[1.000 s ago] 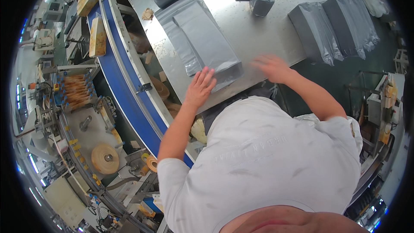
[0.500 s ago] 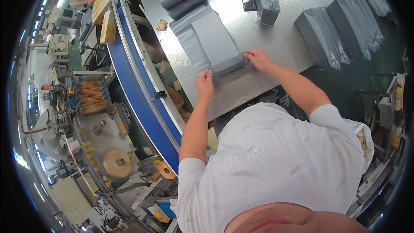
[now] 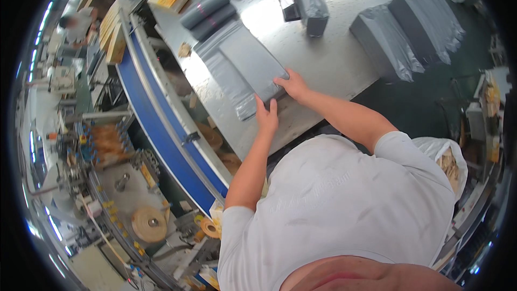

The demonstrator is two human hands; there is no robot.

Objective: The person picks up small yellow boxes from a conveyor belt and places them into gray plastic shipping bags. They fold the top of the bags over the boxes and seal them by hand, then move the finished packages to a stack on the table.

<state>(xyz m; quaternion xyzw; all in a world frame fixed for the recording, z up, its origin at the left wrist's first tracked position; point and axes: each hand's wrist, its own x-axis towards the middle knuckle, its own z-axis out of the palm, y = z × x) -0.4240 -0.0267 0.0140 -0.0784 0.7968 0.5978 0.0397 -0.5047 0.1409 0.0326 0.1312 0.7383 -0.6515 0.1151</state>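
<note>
Machinery and a working co-worker point(image 3: 81, 26) fill the background beyond the left side of a shiny metal worktop point(image 3: 344, 54), and a blue conveyor belt point(image 3: 137, 89) runs along that same side. On the worktop, left of its middle and close to its near edge, the grey packet point(image 3: 253, 63) lies flat on a wider grey plastic sheet point(image 3: 222, 81). The person's left hand point(image 3: 266, 115) reaches it from the worktop's near edge, thumb and forefinger parted in a wide V at the packet's near end; whether any film is pinched there cannot be told. The right hand point(image 3: 293, 85) is partly closed about the near right corner, thumb on top. Grey rolls point(image 3: 202, 12) lie toward the worktop's far left, an upright grey bag point(image 3: 311, 0) stands toward its far side, and wrapped grey bundles point(image 3: 383, 39) stand at its right edge. Such slippery film probably handles best with both hands pressing evenly, the right one firm at the corner while the left flattens the near end outward, since a one-sided pull could skew the layers or trap air.
</note>
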